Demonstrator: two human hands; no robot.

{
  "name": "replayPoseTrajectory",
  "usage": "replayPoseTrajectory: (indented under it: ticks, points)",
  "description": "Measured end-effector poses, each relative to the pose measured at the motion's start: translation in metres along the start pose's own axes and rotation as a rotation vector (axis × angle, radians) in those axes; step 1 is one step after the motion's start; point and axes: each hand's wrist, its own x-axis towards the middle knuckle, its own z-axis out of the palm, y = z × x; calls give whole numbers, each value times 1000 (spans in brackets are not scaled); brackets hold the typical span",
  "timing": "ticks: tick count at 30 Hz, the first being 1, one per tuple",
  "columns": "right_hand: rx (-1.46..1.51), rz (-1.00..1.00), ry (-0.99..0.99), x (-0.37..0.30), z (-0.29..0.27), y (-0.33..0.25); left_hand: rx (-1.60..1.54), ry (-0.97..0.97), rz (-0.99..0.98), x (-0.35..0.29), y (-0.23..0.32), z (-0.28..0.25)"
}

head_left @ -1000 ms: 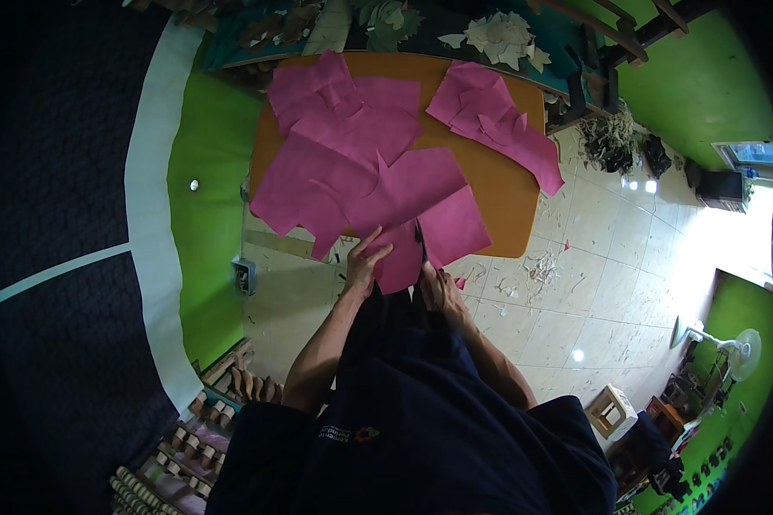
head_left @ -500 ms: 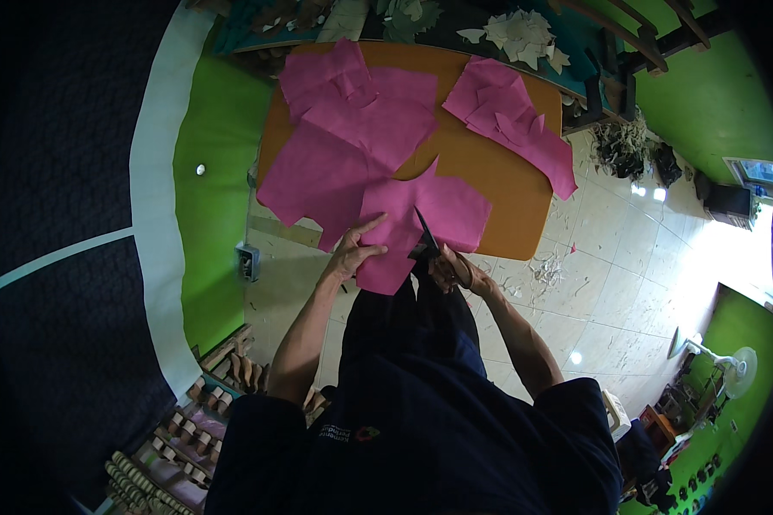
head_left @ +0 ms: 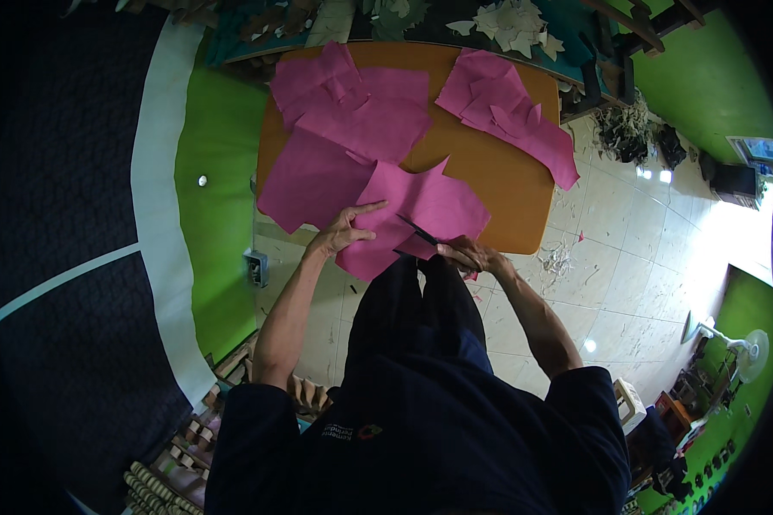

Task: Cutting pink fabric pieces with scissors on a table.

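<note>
A jagged-edged sheet of pink leather (head_left: 442, 199) hangs over the near edge of the orange-brown table (head_left: 498, 193), its lower part above my lap. My left hand (head_left: 343, 232) grips it at its left side, thumb and forefinger stretched across the surface. My right hand (head_left: 471, 255) is wrapped round the handles of dark scissors (head_left: 419, 230). Their blades point up and left and lie against the middle of the sheet. Whether the blades are apart cannot be made out. A larger pink piece (head_left: 313, 176) lies just beyond my left hand.
More pink pieces (head_left: 365, 116) overlap at the table's far left, and another pile (head_left: 498, 99) lies far right. Pale cut scraps (head_left: 511, 30) sit on a bench behind. Shavings (head_left: 556, 257) litter the tiled floor at right. Wooden shoe lasts (head_left: 309, 395) stand at lower left.
The held sheet has shifted left and turned, and my left hand has moved left with it. The scissors now point more to the left. Small pink bits show below my right hand.
</note>
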Motion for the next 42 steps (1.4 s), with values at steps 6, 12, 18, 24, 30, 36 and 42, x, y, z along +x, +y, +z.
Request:
replayPoseTrajectory:
  ticks: [6,12,18,24,30,36,42]
  points:
    - [-234,139,8,-11,-17,-35,73,-30,-30,2,17,-5]
    - [-232,33,121,-12,-6,-14,97,45,-22,8,6,-2]
    - [416,-23,-37,-6,53,3,-308,199,5,-7,-35,13]
    - [975,-143,160,25,154,-2,-595,249,-53,-26,-51,44]
    - [891,-329,515,33,193,-22,-525,334,26,-36,-70,58]
    - [893,-86,740,45,209,-42,-522,308,-10,-37,-74,55]
    - [984,11,780,63,225,-40,-472,238,-21,-37,-72,38]
